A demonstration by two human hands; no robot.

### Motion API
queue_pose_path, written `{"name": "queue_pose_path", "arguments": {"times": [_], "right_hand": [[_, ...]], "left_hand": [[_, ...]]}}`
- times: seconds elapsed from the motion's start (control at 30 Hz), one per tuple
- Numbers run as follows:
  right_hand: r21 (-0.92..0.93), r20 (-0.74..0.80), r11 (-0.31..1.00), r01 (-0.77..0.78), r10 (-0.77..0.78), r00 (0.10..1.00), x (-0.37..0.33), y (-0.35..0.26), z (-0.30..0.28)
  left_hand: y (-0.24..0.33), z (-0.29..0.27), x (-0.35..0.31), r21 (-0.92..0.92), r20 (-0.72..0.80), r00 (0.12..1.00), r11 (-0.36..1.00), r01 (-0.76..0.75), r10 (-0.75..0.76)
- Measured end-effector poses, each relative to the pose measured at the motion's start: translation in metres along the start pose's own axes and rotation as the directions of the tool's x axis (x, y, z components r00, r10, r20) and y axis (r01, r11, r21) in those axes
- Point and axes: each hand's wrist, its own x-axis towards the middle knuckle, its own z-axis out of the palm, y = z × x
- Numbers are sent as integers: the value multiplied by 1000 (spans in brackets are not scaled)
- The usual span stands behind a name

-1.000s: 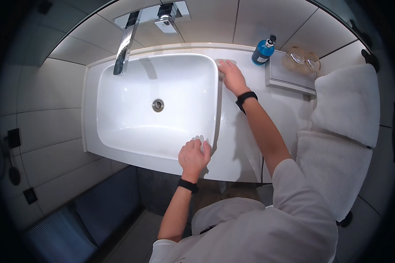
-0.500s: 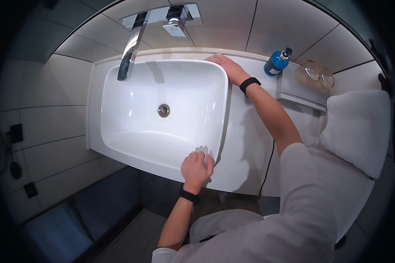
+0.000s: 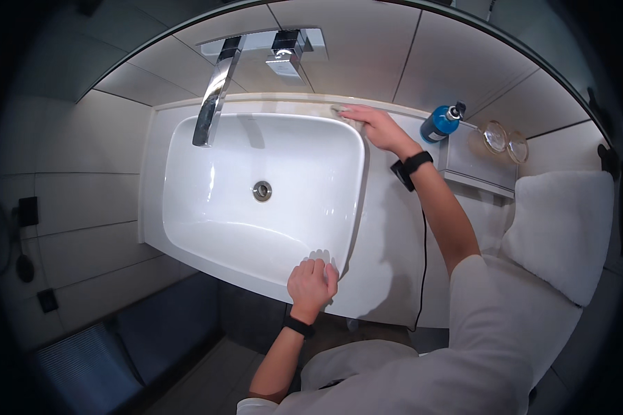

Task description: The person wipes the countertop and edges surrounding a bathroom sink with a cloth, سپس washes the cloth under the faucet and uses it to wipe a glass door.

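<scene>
A white rectangular washbasin with rounded corners sits on a white countertop. My left hand is closed over its near rim by the front right corner, fingers bent inward above the bowl and thumb to the right. At the back right corner, my right hand presses a small pale cloth against the counter strip between basin and wall. Most of that cloth is hidden under the fingers.
A chrome spout reaches over the basin's back left, with a chrome lever beside it. Right of my right hand stand a blue pump bottle, a grey box and two clear glasses. A folded white towel lies farther right; a black cord hangs near my arm.
My right hand has drawn out from behind the basin's corner, a little rightward, and the cloth under it now shows. My left hand keeps its place on the rim. The whole view has shifted slightly.
</scene>
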Motion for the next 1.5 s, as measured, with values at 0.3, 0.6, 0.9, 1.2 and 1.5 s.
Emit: {"name": "queue_pose_path", "arguments": {"times": [0.3, 0.6, 0.9, 1.2, 1.5], "right_hand": [[-90, 491, 873, 480, -381, 784, 107, 31, 68], [-266, 441, 861, 434, -291, 849, 50, 51, 47], [-354, 80, 926, -128, 167, 983, -115, 14, 16], [-529, -320, 784, -325, 170, 932, -78, 28, 49], [-370, -137, 882, -292, 259, 956, -236, -95, 125]], "left_hand": [[2, -7, -1, -16, 21, 999, 999, 35, -35], [-1, -1, 2, 1, 34, 998, 999, 47, -47], [4, -3, 2, -33, 36, 999, 999, 22, -21], [-2, 3, 3, -19, 86, 996, 1000, 12, -10], [-4, 1, -3, -9, 47, 999, 1000, 5, -4]]}}
